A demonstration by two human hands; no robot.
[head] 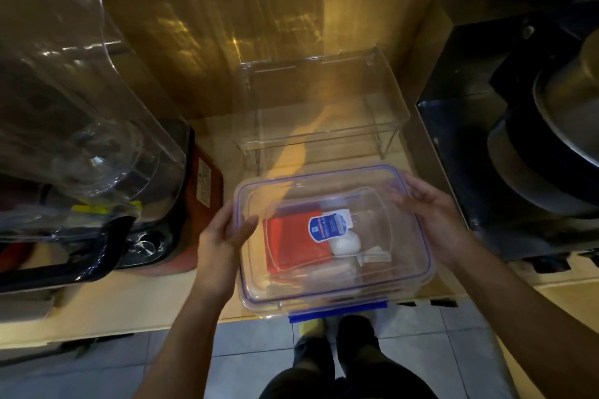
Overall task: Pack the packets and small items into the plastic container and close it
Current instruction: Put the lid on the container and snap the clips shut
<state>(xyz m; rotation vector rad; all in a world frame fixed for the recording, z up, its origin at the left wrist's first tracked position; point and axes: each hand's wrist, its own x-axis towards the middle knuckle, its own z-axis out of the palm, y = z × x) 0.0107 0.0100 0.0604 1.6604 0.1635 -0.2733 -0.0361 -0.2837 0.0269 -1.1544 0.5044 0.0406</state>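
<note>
A clear plastic container (418, 282) with a blue-edged lid (259, 191) sits at the counter's front edge. Through the lid I see a red packet (288, 243), a white-and-blue packet (330, 225), a white round item (345, 244) and some pale wrappers (372, 257). My left hand (220, 236) grips the lid's left edge, thumb on top. At the lid's right edge rests my right hand (431, 210), its fingers spread over the rim. A blue clip (337, 311) hangs at the front side.
A clear acrylic shelf (324, 107) stands just behind the container. A large blender with a clear jug (74, 113) fills the left. A dark stove with a metal pot (551, 139) is on the right. A tiled floor lies below the counter edge.
</note>
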